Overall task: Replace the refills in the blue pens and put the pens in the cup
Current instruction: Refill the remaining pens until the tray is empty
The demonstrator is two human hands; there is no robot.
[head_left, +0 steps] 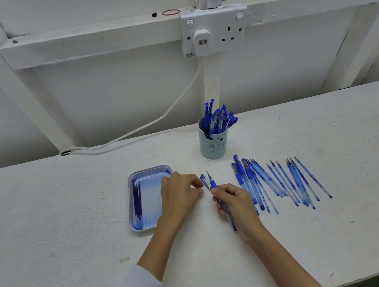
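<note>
While the right hand [236,200] grips a pen [213,184], left hand [179,193] touches its cap [204,181].

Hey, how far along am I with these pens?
Done: a good bunch of capped pens stands in the cup. In hand: your right hand grips one uncapped pen. Its cap is at the fingertips of your left hand; whether it is pinched is unclear. Left: a row of pens and refills lies on the table to the right, and a few dark refills lie in the tray.
</note>
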